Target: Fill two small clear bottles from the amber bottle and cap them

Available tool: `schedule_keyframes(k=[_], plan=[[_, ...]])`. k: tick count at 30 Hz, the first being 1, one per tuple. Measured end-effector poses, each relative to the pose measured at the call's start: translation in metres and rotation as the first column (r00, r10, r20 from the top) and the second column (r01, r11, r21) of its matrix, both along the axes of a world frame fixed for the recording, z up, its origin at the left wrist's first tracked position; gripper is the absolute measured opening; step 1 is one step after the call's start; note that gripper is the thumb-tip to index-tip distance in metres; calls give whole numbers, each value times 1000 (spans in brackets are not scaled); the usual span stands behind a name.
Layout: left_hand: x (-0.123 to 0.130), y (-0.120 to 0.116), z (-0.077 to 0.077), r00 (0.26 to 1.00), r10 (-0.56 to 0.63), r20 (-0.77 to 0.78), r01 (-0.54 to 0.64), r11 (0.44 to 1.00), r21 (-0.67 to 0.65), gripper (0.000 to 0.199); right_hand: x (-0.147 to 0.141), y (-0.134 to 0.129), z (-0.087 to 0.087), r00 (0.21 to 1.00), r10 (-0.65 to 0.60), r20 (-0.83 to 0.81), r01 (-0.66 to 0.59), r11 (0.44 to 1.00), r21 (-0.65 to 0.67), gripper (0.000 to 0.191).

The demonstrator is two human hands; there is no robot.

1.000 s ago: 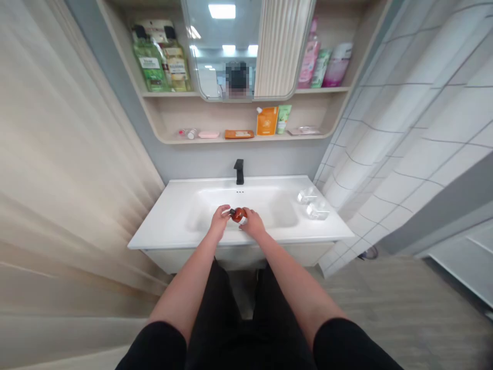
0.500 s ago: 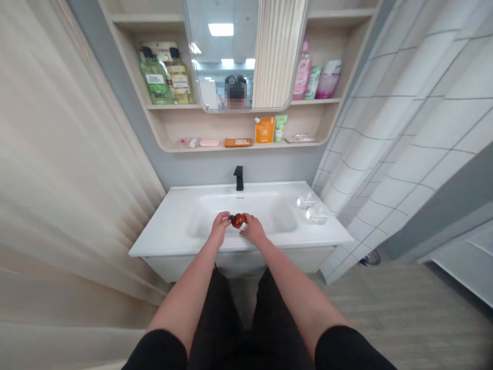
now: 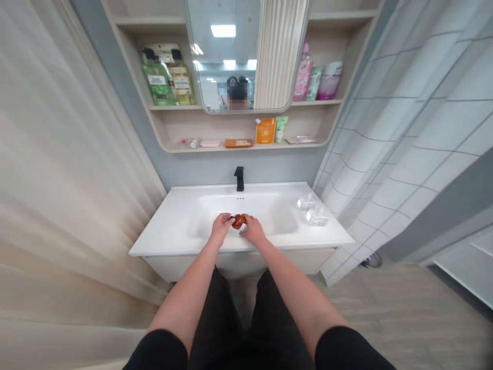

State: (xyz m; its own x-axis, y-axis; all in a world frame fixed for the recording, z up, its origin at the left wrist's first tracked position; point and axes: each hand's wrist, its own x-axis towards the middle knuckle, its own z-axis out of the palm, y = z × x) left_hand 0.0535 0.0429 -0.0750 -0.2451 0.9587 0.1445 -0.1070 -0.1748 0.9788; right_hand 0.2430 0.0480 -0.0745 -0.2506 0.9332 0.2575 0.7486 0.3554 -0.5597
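Note:
An amber bottle [image 3: 239, 222] with a white label lies tilted sideways above the front of the white sink basin [image 3: 283, 213]. Wrapped around its body from the right is my right hand [image 3: 253, 229]. My left hand [image 3: 221, 226] closes on the dark cap [image 3: 232, 219] at the bottle's left end, and its fingers hide most of that cap. Behind the bottle, a black faucet [image 3: 239, 179] rises at the back of the basin.
Two clear containers [image 3: 317, 217] stand on the counter's right side. Above, a wooden shelf [image 3: 173, 149] carries an orange pouch [image 3: 265, 130], a green tube [image 3: 281, 128] and several bottles beside a mirror [image 3: 227, 56]. Curtains hang left [image 3: 57, 180] and right [image 3: 385, 128].
My left fingers have shifted slightly over the cap, covering more of it. The right hand keeps its hold on the bottle. The camera view has moved a little.

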Motion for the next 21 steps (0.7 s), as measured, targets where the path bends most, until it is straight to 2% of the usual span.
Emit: schedule_keyframes(k=[2, 7, 9, 12, 14, 16, 18, 20, 21], plan=[[1, 1, -1, 999, 35, -20, -35, 999, -2, 47, 0, 1, -2, 1000, 11, -16, -11, 1000, 11, 80], [1, -2, 0, 1000, -1, 5, 1, 1000, 28, 57, 2, 6, -6, 984, 69, -166, -64, 997, 38, 83], [3, -5, 2, 1000, -5, -18, 6, 999, 40, 61, 3, 6, -5, 949, 96, -301, -88, 995, 38, 84], [10, -9, 7, 995, -58, -79, 60, 998, 23, 72, 4, 4, 2, 852, 165, -497, -166, 985, 43, 80], [14, -13, 11, 984, -128, -123, 128, 992, -8, 71, 5, 1, 7, 807, 226, -546, -231, 971, 60, 82], [13, -17, 16, 975, -153, -163, 156, 988, 4, 65, 5, -2, 9, 787, 275, -552, -294, 954, 57, 94], [2, -21, 23, 979, -81, -186, 93, 994, 53, 58, 5, -3, 8, 782, 288, -553, -339, 941, 9, 112], [-24, -26, 33, 978, 83, -191, -69, 994, 81, 54, 5, -3, 3, 798, 256, -545, -340, 939, -58, 121], [-41, -28, 38, 961, 185, -204, -171, 982, 83, 53, 4, -2, 0, 813, 224, -537, -318, 944, -87, 119]])
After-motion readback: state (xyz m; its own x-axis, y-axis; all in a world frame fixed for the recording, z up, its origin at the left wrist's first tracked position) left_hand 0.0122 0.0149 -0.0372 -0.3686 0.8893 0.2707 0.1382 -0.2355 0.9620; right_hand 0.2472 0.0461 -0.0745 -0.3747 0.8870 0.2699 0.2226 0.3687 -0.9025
